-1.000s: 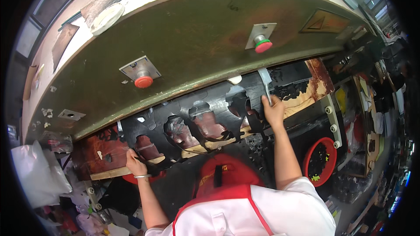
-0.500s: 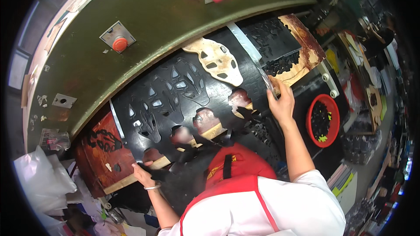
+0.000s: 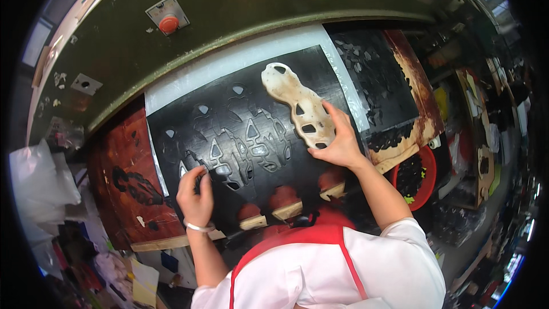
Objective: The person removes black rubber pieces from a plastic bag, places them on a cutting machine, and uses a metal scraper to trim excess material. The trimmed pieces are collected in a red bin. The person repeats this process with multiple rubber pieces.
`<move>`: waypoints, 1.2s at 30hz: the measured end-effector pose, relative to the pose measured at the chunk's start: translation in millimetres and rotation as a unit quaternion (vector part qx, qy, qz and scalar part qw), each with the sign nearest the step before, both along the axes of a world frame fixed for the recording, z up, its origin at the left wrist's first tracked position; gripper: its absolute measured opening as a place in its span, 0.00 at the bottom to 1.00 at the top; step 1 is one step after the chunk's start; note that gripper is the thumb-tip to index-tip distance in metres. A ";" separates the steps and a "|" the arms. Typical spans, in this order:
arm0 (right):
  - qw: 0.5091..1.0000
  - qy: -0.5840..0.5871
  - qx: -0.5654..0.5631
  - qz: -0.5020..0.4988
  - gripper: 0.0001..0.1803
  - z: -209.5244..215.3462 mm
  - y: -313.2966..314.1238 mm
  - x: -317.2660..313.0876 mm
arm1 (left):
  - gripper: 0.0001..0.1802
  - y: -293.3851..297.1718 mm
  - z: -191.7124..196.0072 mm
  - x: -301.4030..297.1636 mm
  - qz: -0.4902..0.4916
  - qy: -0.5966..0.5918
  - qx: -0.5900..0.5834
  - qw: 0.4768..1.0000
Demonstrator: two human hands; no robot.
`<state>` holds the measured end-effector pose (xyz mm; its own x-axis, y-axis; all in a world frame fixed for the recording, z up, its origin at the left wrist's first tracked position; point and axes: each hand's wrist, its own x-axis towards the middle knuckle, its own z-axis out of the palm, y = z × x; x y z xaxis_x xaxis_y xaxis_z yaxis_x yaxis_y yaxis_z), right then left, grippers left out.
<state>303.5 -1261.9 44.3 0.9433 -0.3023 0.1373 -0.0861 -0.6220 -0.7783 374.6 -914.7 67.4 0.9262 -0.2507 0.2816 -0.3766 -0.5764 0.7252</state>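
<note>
A black sheet [image 3: 240,97] lies on the bench in front of me, marked with several cut outlines and holes. On its right part rests a cream cutting die [image 3: 309,106], long and curvy with several openings. My right hand [image 3: 344,142] grips the die's near end, thumb on the near side and fingers along its right edge. My left hand [image 3: 195,197] is at the sheet's left front, beside the cut shapes [image 3: 226,166]. Its fingers are curled and pinched together; what is between them, if anything, is too small to make out.
A green machine beam [image 3: 223,17] with red push buttons [image 3: 169,24] spans the back. Reddish-brown boards flank the sheet, the left board [image 3: 123,177] bearing dark scraps. A red basin [image 3: 426,180] of black scraps sits at right. Clear plastic bags [image 3: 43,180] hang at far left.
The black sheet has shifted, baring a strip of translucent plastic behind it. My right hand has gone from the sheet's right edge to the die, which is turned differently. My left hand has moved onto the sheet.
</note>
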 end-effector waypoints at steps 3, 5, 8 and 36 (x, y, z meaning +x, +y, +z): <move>0.916 0.016 0.399 0.017 0.58 16.0 -25.7 -16.5 | 0.12 -71.4 13.8 -3.7 -0.158 -0.036 0.016 0.987; 0.867 0.055 0.494 -0.019 0.51 25.7 -46.7 -27.4 | 0.15 -126.9 14.2 -12.7 -0.265 -0.113 -0.006 0.958; 0.829 -0.019 0.552 -0.087 0.43 25.0 -61.2 -39.9 | 0.27 -186.5 12.4 -33.3 -0.389 -0.108 0.015 0.915; 0.989 -0.037 -0.043 -0.138 0.21 -15.0 40.6 -86.1 | 0.15 -199.0 -33.4 -61.0 -0.208 0.501 -0.268 0.796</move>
